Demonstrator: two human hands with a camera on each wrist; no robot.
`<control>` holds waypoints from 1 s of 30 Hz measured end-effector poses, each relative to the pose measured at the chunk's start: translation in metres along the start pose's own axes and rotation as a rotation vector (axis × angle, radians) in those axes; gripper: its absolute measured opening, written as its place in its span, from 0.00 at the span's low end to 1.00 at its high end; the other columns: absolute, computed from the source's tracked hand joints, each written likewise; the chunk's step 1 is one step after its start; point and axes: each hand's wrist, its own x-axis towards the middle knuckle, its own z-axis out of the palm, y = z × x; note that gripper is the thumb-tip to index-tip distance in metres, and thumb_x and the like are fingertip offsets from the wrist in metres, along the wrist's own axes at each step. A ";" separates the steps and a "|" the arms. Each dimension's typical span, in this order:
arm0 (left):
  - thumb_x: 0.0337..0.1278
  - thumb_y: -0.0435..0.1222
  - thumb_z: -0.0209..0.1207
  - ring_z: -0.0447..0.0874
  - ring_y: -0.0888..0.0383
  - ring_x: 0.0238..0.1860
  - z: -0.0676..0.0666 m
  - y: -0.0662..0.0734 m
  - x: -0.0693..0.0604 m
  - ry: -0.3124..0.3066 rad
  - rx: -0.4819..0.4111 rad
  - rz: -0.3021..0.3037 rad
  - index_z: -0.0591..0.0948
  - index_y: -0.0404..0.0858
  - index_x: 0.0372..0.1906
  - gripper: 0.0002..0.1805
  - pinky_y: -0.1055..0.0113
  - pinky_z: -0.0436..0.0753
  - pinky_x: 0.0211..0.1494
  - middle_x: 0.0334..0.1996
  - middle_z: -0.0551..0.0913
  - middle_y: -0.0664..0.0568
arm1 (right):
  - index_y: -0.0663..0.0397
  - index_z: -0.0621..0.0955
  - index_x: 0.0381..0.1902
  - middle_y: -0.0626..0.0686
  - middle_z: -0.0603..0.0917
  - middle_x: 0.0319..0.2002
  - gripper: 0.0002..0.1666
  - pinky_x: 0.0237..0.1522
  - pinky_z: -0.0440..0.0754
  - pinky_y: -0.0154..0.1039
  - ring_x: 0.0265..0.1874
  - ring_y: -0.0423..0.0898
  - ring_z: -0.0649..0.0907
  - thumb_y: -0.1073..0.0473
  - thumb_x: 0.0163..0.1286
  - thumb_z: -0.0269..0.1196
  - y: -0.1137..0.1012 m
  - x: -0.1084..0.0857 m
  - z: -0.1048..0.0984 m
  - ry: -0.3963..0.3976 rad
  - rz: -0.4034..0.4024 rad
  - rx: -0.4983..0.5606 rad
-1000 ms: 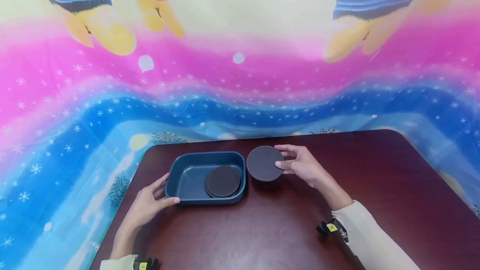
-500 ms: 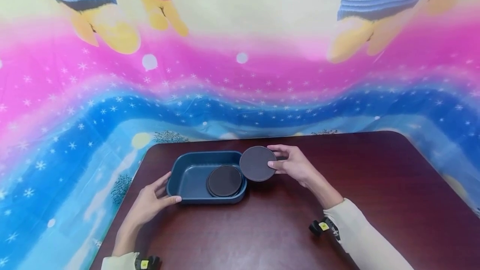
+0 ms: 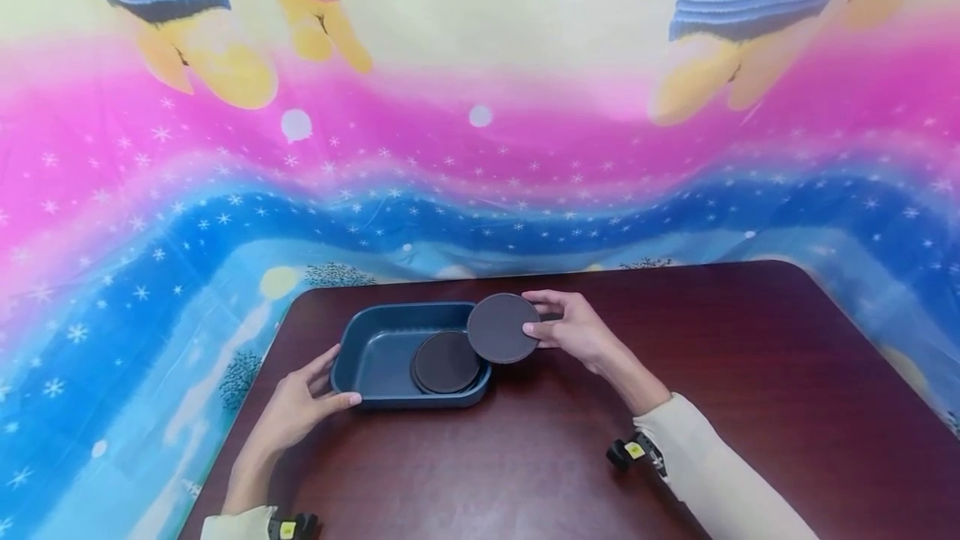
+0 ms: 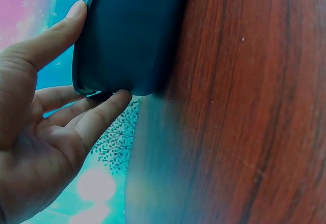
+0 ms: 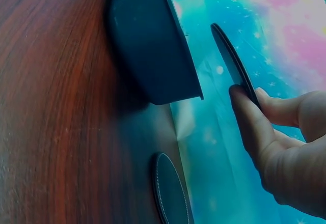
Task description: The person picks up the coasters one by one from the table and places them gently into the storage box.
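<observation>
My right hand pinches a round dark-brown coaster between thumb and fingers. The held coaster hangs over the right rim of a dark blue-green rectangular box. In the right wrist view the held coaster shows as a thin disc above the box wall. Inside the box, at its right end, lies another dark coaster, with a further edge visible under it. My left hand grips the box's left end, thumb on the front rim and fingers against the side; the left wrist view shows them around its corner.
One more stitched coaster lies on the table, seen in the right wrist view and hidden from the head view. The reddish-brown wooden table has a rounded far edge. A patterned pink and blue cloth hangs behind it.
My right hand has moved left with the coaster, from beside the box to over its right rim. The left hand and the box stay about where they were.
</observation>
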 end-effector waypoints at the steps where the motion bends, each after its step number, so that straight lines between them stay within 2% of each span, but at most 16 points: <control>1: 0.64 0.45 0.76 0.75 0.36 0.75 0.000 0.000 0.000 0.000 -0.001 0.002 0.59 0.40 0.87 0.54 0.53 0.89 0.62 0.79 0.70 0.33 | 0.61 0.74 0.77 0.70 0.83 0.62 0.36 0.48 0.93 0.45 0.43 0.46 0.92 0.71 0.73 0.68 0.000 0.001 0.001 -0.001 0.003 0.006; 20: 0.63 0.45 0.76 0.75 0.36 0.76 0.000 0.001 0.000 0.003 -0.012 -0.013 0.59 0.40 0.87 0.54 0.54 0.89 0.62 0.79 0.70 0.33 | 0.59 0.75 0.77 0.68 0.83 0.60 0.36 0.49 0.93 0.44 0.41 0.46 0.92 0.71 0.73 0.69 0.002 0.013 0.028 -0.037 0.043 0.070; 30: 0.64 0.44 0.76 0.75 0.36 0.76 0.000 0.002 -0.001 0.001 -0.034 -0.014 0.59 0.40 0.87 0.53 0.54 0.89 0.62 0.79 0.70 0.33 | 0.60 0.73 0.78 0.68 0.82 0.62 0.36 0.51 0.92 0.45 0.44 0.46 0.92 0.74 0.74 0.65 -0.001 0.017 0.039 -0.089 0.047 0.106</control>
